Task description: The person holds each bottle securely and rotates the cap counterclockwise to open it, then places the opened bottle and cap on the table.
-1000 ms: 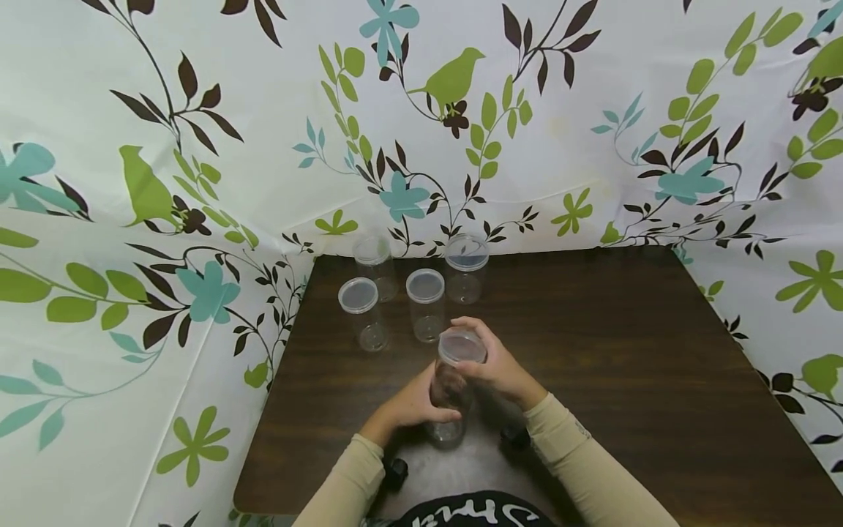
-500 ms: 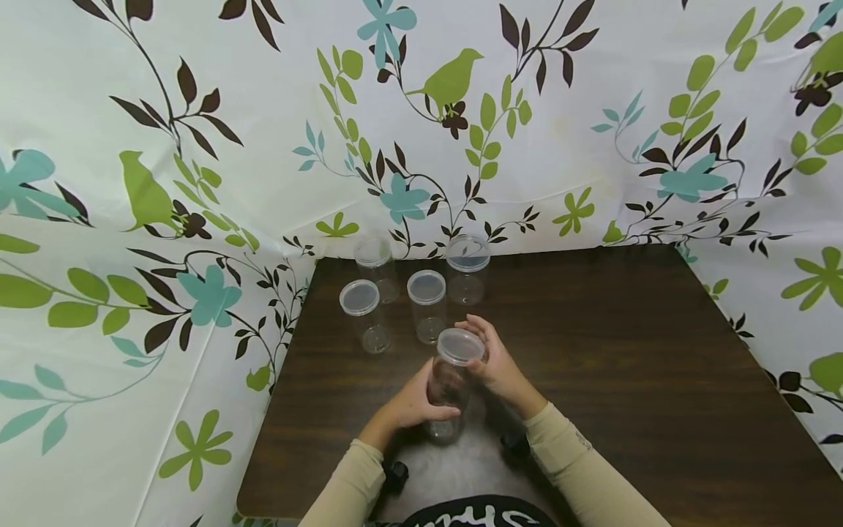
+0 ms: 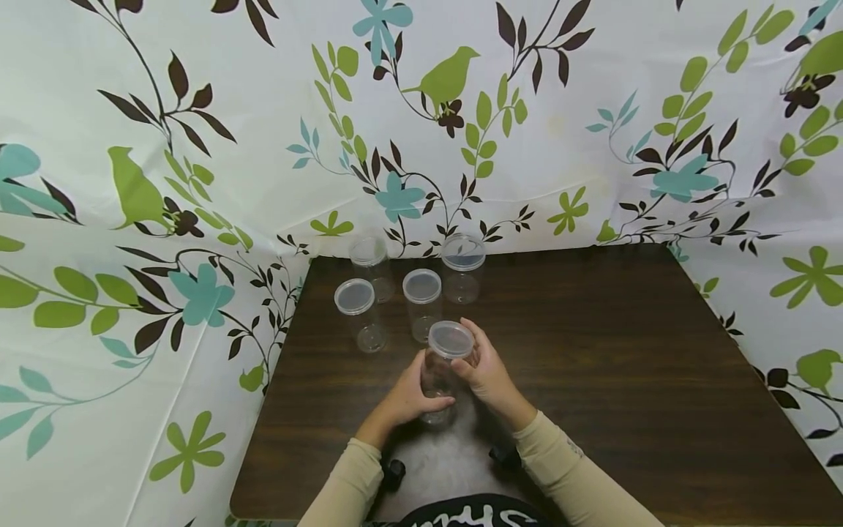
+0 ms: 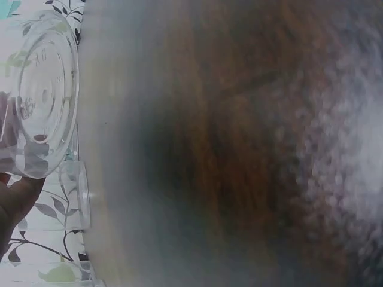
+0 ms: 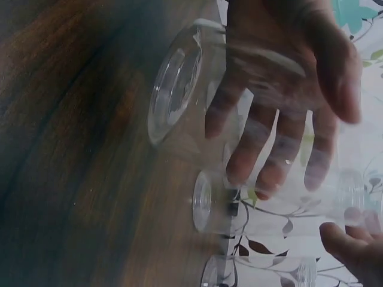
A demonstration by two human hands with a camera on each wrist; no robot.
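A clear plastic jar (image 3: pixel 451 342) with a translucent screw lid is held upright between both hands, near the person's side of the table. My left hand (image 3: pixel 407 395) grips the jar's body from the left, fingers behind it and thumb across the front. My right hand (image 3: pixel 489 373) holds the jar's upper right side, with fingertips right at the lid. The jar's round base (image 4: pixel 45 89) shows from below in the left wrist view, raised off the tabletop. In the right wrist view, left-hand fingers (image 5: pixel 275 161) show through the clear wall. Nothing shows inside the jar.
Several similar lidded jars stand beyond the hands: a front-left jar (image 3: pixel 358 311), a middle jar (image 3: pixel 422 300), a back-left jar (image 3: pixel 372 263) and a wider back jar (image 3: pixel 464 267). The dark wooden table (image 3: pixel 593 351) meets a patterned cloth (image 3: pixel 560 110) at its back edge.
Both hands have carried the jar slightly away from the body and a little left. The right-hand fingers have shifted from around the lid toward its right side. The other jars stay put.
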